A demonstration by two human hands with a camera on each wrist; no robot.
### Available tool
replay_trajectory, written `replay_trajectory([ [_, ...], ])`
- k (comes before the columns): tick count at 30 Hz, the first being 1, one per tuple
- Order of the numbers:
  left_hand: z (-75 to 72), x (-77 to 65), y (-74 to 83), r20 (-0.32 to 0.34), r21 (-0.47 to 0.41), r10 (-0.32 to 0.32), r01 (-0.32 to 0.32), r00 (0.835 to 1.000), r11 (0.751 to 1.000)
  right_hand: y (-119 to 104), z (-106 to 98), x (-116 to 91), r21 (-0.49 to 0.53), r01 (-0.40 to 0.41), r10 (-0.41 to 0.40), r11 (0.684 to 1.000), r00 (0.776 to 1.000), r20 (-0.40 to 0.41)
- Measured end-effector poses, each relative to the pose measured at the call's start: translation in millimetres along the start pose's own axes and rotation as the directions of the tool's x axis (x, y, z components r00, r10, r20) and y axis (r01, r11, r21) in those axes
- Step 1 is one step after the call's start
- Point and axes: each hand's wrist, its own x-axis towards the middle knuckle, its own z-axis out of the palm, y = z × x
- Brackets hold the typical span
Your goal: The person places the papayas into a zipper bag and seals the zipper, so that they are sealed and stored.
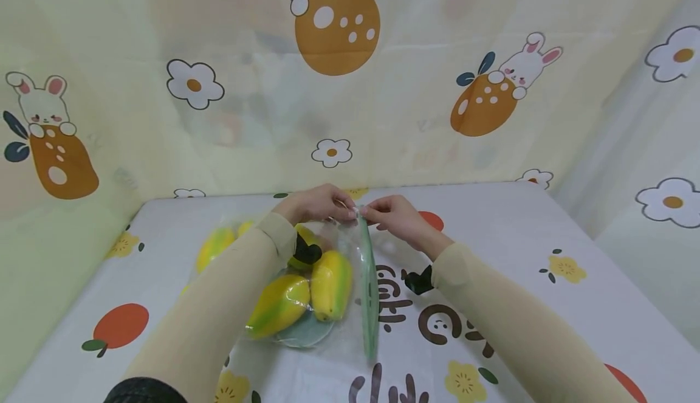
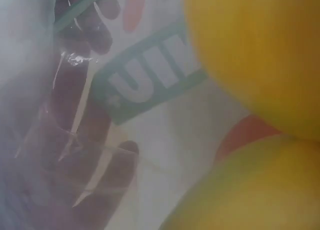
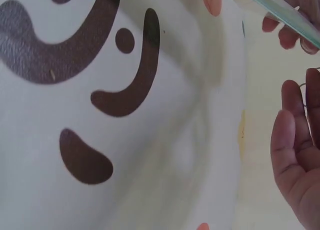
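A clear zip bag (image 1: 350, 330) with a green closure strip (image 1: 370, 293) lies on the table, its mouth facing right. Inside are several yellow-green mangoes (image 1: 332, 284), two of them large and close in the left wrist view (image 2: 255, 45). My left hand (image 1: 322, 203) pinches the far end of the strip. Opposite it, my right hand (image 1: 399, 217) pinches the same end, fingertips close to the left ones. Through the plastic, the left wrist view shows the left fingers (image 2: 95, 125). Curved right fingers (image 3: 290, 135) show at the right edge of the right wrist view.
A white tablecloth (image 1: 519, 220) printed with fruit, flowers and brown lettering covers the table. Behind it hangs a pale curtain (image 1: 246, 141) with rabbit prints. More yellow fruit (image 1: 216, 248) lies left of the left forearm, partly hidden by the sleeve.
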Motion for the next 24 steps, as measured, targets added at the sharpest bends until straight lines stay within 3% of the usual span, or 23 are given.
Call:
replay_trajectory([
  [13,4.8,0.5,-2.2,-0.060,0.023,0.042,-0.041,0.997,0.999,-1.6,7.5,-7.0,0.037,-0.039,0.040,0.999,0.998,-0.052],
  [19,7.1,2.8,-3.3,-0.096,-0.004,0.022,-0.022,0.995,1.000,-1.0,9.0,-10.9,0.054,-0.058,0.061,0.997,0.997,-0.055],
  [24,7.1,2.3,-4.0,-0.172,-0.030,-0.003,-0.002,0.985,1.000,2.9,10.4,-15.2,0.019,-0.080,0.080,0.997,0.996,-0.035],
])
